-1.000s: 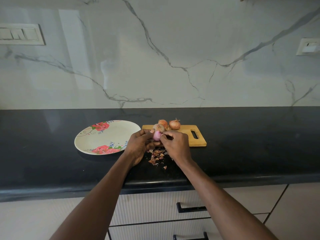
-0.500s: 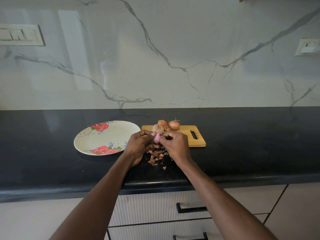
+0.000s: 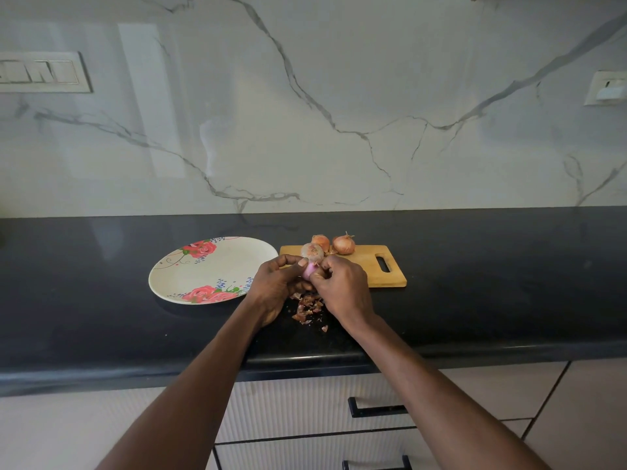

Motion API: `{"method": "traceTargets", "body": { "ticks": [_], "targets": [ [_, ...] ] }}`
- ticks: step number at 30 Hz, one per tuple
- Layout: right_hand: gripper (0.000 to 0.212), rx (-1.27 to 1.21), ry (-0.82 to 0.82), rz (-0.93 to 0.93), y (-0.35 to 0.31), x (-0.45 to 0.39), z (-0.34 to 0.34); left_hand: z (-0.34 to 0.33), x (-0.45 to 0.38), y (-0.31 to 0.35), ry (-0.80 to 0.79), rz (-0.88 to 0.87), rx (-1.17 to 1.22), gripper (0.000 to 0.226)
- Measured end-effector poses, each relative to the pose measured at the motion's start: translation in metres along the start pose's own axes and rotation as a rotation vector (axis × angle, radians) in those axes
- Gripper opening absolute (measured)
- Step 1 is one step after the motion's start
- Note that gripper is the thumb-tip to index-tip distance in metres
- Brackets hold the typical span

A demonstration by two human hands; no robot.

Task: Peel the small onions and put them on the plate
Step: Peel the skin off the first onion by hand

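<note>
Your left hand (image 3: 274,283) gripped the half-peeled onion (image 3: 309,270); your right hand (image 3: 342,283) pinched its papery skin. It looked small, light and probably slick where bare, so holding it by the ends seemed safest.

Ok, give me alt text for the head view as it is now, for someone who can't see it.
Both hands, left hand and right hand, pinch a pink, partly peeled onion above a pile of skins on the black counter. Three unpeeled onions sit on the wooden cutting board behind. The floral plate to the left holds no onions.
</note>
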State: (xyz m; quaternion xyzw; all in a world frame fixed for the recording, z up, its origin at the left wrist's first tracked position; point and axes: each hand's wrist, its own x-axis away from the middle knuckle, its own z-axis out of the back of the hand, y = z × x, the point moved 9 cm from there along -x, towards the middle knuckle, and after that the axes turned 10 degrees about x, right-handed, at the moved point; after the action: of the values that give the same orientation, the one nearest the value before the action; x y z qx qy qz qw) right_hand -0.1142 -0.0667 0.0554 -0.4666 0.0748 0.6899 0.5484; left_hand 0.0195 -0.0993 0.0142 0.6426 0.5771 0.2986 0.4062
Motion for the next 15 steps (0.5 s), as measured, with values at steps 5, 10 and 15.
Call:
{"method": "traceTargets", "body": {
  "ticks": [5, 10, 15],
  "targets": [
    [0.025, 0.028, 0.024, -0.007, -0.002, 0.000, 0.004, -0.004, 0.000, 0.000, -0.017, 0.007, 0.041, 0.012],
    [0.020, -0.052, 0.048, -0.027, 0.002, 0.000, 0.006, -0.001, -0.002, -0.001, -0.017, 0.034, 0.078, 0.013],
    [0.016, -0.149, 0.020, -0.071, 0.008, -0.001, 0.004, -0.001, -0.002, -0.003, -0.008, 0.067, 0.077, 0.018]
  ]
}}
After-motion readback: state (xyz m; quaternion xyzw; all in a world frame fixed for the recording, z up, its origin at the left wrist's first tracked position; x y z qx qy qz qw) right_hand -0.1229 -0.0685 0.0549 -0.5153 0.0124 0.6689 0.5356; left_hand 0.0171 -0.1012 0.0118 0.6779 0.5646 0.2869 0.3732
